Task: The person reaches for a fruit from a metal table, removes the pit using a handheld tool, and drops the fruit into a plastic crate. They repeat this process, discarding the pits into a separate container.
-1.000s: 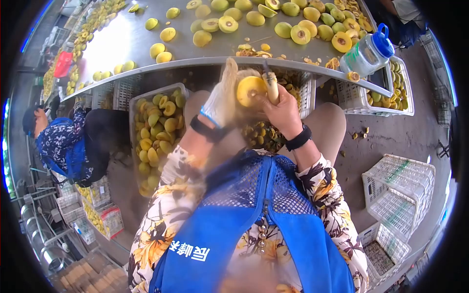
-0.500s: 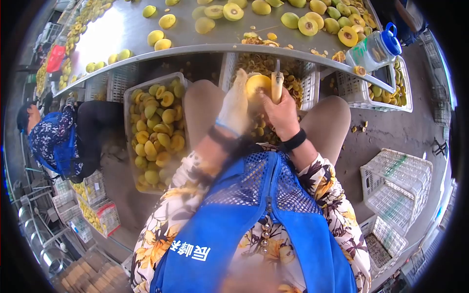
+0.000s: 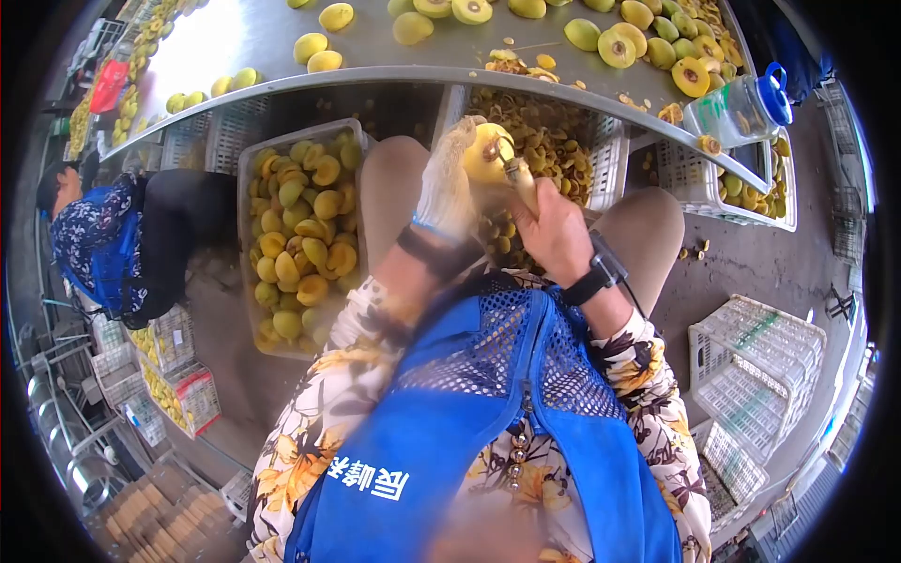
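My left hand (image 3: 445,186), in a whitish work glove, is closed around a yellow peach-like fruit half (image 3: 482,158). Its cut face is turned toward my right hand (image 3: 557,236), which is bare and wraps the pale handle of a small pitting knife (image 3: 523,182). The knife's curved metal end lies against the fruit's centre. Both hands are over a white crate (image 3: 608,161) holding many fruit scraps, between my knees.
A metal table (image 3: 253,98) with cut fruit crosses the front. A water bottle (image 3: 732,113) stands near its right edge. To my left is a crate (image 3: 246,211) full of fruit halves; stacked crates (image 3: 760,366) stand right. A person (image 3: 103,239) sits far left.
My right hand has tilted the knife from upright toward the left, bringing its metal end onto the fruit half. The left hand still holds the fruit. The whole view has shifted slightly.
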Tool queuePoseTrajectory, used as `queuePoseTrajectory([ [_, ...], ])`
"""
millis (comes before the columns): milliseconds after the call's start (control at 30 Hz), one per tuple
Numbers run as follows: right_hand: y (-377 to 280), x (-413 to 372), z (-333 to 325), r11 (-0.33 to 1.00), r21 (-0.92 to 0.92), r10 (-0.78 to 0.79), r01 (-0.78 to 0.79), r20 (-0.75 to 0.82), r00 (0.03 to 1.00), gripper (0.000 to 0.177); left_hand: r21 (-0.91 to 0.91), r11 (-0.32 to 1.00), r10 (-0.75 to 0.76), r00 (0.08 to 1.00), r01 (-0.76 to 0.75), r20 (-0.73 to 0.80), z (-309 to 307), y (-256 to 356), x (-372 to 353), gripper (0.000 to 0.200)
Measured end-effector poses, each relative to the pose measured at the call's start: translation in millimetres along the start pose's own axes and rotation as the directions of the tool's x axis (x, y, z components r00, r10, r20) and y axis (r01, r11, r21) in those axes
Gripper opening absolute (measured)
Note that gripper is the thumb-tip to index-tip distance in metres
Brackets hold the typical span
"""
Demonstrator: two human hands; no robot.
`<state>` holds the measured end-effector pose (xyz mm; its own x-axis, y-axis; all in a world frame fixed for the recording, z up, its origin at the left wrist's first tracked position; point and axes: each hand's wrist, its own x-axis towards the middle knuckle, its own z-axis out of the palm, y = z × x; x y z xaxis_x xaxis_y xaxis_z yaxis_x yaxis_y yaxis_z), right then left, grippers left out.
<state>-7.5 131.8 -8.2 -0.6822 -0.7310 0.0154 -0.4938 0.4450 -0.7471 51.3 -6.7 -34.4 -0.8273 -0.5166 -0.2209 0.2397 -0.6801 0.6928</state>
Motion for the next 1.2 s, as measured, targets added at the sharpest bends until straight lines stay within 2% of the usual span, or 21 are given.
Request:
queuePoseTrajectory([
  [67, -3, -2, 3, 1.0, 0.002, -0.007, 0.007, 0.016, 1.0, 0.025, 0.008, 1.0, 0.014, 1.0, -0.014, 0.003, 1, -2, 0, 0.034],
  [133, -5, -2, 4, 1.0, 0.016, -0.007, 0.006, 0.024, 1.0, 0.025, -0.11, 0.992, -0.072, 0.997, 0.068, -0.034, 10, 1, -1, 0.032],
  [267, -4, -2, 10, 0.993, 0.035, 0.111, -0.113, 0.057, 0.992, 0.022, 0.219, 0.973, 0.105, 0.985, -0.074, -0.136, 16, -5, -4, 0.028],
  [333, -11, -2, 7, 0.997, 0.026, 0.064, -0.066, 0.085, 0.994, 0.02, 0.375, 0.925, 0.142, 0.972, -0.063, -0.187, 20, -5, -5, 0.027],
  [433, -12, -7, 12, 0.998, 0.013, 0.052, -0.055, 0.143, 0.988, 0.019, 0.174, 0.985, 0.053, 0.974, -0.014, -0.219, 16, -11, -3, 0.027],
  [567, -6, -8, 15, 0.996, 0.043, 0.071, -0.084, 0.239, 0.968, 0.02, 0.138, 0.986, -0.079, 0.989, 0.096, -0.124, 0, -11, 6, 0.023],
  [633, -3, -13, 15, 0.994, 0.057, 0.084, -0.097, 0.192, 0.978, 0.019, 0.087, 0.979, -0.175, 0.98, 0.183, -0.096, 3, -4, 8, 0.022],
  [667, -4, -11, 16, 0.995, 0.068, 0.064, -0.078, 0.184, 0.981, 0.018, 0.236, 0.971, -0.01, 0.997, 0.028, -0.075, 8, -5, 6, 0.02],
  [700, -4, -9, 12, 0.997, 0.039, 0.057, -0.068, 0.226, 0.972, 0.019, 0.39, 0.912, 0.159, 0.986, -0.127, -0.05, 14, -6, 4, 0.019],
  [733, -3, -10, 14, 0.986, 0.095, 0.113, -0.134, 0.205, 0.972, 0.02, 0.527, 0.81, 0.319, 0.947, -0.259, -0.025, 20, -7, 0, 0.017],
  [800, -2, -11, 19, 0.965, 0.138, 0.192, -0.222, 0.199, 0.961, 0.023, 0.347, 0.887, 0.364, 0.924, -0.305, -0.118, 20, -17, 1, 0.015],
  [833, -3, -11, 23, 0.961, 0.127, 0.221, -0.248, 0.192, 0.956, 0.024, 0.058, 0.998, 0.042, 0.966, -0.028, -0.254, 21, -13, -1, 0.015],
  [867, -4, -10, 26, 0.93, 0.197, 0.258, -0.311, 0.254, 0.932, 0.021, -0.218, 0.976, -0.064, 0.986, 0.029, -0.155, 13, -11, 0, 0.016],
  [900, -5, -11, 28, 0.889, 0.255, 0.297, -0.381, 0.313, 0.902, 0.017, -0.309, 0.947, -0.131, 0.985, 0.09, -0.113, 8, -9, 3, 0.017],
  [967, -6, -13, 26, 0.776, 0.362, 0.364, -0.516, 0.412, 0.835, 0.012, -0.148, 0.975, -0.208, 0.925, 0.168, -0.318, 15, -10, 6, 0.017],
  [1067, -21, -8, 19, 0.519, 0.51, 0.363, -0.686, 0.595, 0.717, 0.009, 0.146, 0.989, 0.006, 0.961, 0.036, -0.278, 11, -13, 7, 0.017],
  [1100, -20, -7, 15, 0.415, 0.539, 0.352, -0.733, 0.648, 0.676, 0.009, 0.145, 0.989, 0.015, 0.973, 0.019, -0.231, 9, -19, 10, 0.021],
  [1133, -12, -7, 17, 0.367, 0.532, 0.338, -0.763, 0.688, 0.642, 0.011, 0.181, 0.983, 0.024, 0.971, 0.019, -0.236, 9, -21, 11, 0.021],
  [1167, -12, -7, 16, 0.365, 0.542, 0.31, -0.757, 0.696, 0.648, 0.011, 0.219, 0.975, 0.037, 0.97, 0.017, -0.241, 8, -19, 12, 0.021],
  [1200, -11, -7, 16, 0.344, 0.551, 0.305, -0.761, 0.701, 0.645, 0.011, 0.231, 0.968, -0.039, 0.964, 0.103, -0.264, 11, -12, 11, 0.022],
])
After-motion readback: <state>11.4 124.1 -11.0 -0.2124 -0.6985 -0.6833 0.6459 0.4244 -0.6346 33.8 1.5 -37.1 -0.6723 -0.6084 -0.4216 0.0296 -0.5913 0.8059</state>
